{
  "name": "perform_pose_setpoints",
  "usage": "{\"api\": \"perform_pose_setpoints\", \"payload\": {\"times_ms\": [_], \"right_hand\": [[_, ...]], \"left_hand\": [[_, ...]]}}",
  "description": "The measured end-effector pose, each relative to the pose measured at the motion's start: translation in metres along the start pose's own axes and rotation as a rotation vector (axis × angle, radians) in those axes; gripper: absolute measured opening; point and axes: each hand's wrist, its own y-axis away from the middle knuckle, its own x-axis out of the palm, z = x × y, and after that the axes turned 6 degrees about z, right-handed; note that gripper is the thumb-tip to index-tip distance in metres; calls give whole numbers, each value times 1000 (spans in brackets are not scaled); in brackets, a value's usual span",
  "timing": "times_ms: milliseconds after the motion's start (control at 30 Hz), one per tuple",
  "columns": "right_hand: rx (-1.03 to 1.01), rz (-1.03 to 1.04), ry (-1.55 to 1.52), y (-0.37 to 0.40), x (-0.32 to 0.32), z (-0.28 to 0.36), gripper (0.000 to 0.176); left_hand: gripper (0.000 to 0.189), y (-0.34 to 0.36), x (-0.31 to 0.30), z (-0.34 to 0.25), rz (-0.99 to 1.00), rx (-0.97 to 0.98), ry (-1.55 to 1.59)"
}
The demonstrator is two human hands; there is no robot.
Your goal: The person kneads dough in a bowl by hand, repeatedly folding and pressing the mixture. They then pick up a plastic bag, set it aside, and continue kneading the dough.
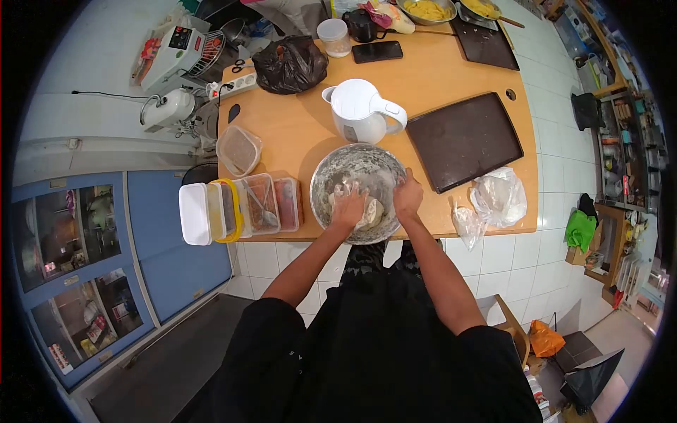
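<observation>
A round metal mixing bowl (326, 173), its inside wall coated with flour, sits at the front edge of the table. Inside it lies a pale lump of dough (372, 213). My left hand (349, 206) is down in the bowl on the dough, floury, with its fingers spread. At the bowl's right side, my right hand (407, 197) is closed on the rim. Just behind the bowl stands a white electric kettle (358, 109), its handle turned to the right.
Plastic food containers (261, 201) stand to the left, one with a spoon. On the right are a dark baking tray (465, 141) and clear plastic bags (497, 197). Farther back are a black plastic bag (290, 63), a phone (377, 51) and a lidded jar (334, 37).
</observation>
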Motion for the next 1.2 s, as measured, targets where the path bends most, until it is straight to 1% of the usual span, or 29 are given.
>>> {"api": "perform_pose_setpoints", "payload": {"times_ms": [33,133,167,233,300,367,467,500,600,633,667,700,767,833,933,967,1000,1067,1100,1133,1200], "right_hand": [[-8,0,-12,1,0,0,18],[-15,2,-6,-2,-5,5,19],[-8,7,2,-1,-5,7,20],[-16,19,11,0,-3,3,19],[-23,27,12,-1,-1,3,18],[-26,20,11,-3,-4,5,18],[-2,10,31,-3,-3,6,18],[-11,15,31,-5,-4,7,19],[-41,23,11,-3,-3,5,19],[-65,11,-7,-6,-1,2,19],[-89,1,-22,-7,1,-1,19],[-69,21,2,-6,1,0,20],[-29,52,48,-7,-4,6,21],[-38,40,52,-6,-5,7,21],[-12,65,56,-4,-5,10,22],[5,77,59,-5,-6,10,22],[3,71,55,-5,-5,9,22],[-4,58,43,-5,-1,7,22],[-14,62,49,-6,-1,8,22],[-25,66,56,-7,-2,9,23],[-32,81,67,-6,-2,11,23]], "left_hand": [[38,4,-3,-1,-3,136,-188],[39,4,8,-15,51,321,-89],[37,7,13,-22,-72,393,-14],[33,6,9,-38,-33,296,-12],[29,-5,10,-43,-8,223,22],[24,-34,21,-37,-3,188,90],[20,-73,28,-27,-32,73,76],[19,-84,46,-21,-92,-12,93],[21,-99,62,-24,-512,-502,474],[27,-100,38,-10,-172,-547,911],[28,-92,20,-6,-107,-444,805],[29,-82,12,-1,-42,-344,696],[34,-62,1,2,83,-137,476],[41,-35,2,2,210,74,259],[43,18,33,15,-123,308,-34],[43,36,-2,-4,-181,253,-73],[42,48,-22,-17,-238,197,-110],[46,61,11,3,-25,209,-156],[46,60,12,6,64,184,-136],[46,59,1,6,152,156,-118],[42,42,-33,2,294,32,10]]}}
